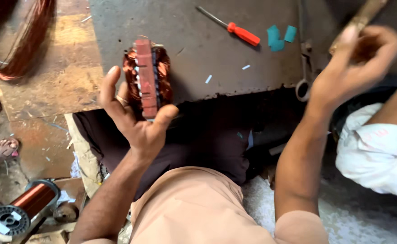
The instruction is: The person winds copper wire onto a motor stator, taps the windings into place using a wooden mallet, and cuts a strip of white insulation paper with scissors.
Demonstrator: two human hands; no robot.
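Stator core (pixel 147 79), red-painted and wound with copper wire, sat edge-on in the left hand (pixel 133 115), thumb and fingers clamped on it above the near edge of the grey bench (pixel 194 49). Right hand (pixel 356 63), blurred, was raised at far right, fingers curled round a wooden handle (pixel 363 16). Red-handled screwdriver (pixel 234 28) lay far on the bench; copper wire spool (pixel 24 205) sat near left on the floor.

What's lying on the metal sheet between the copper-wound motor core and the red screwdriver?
In the head view, only bare grey metal sheet lies between the motor core, held in the left hand, and the red screwdriver.
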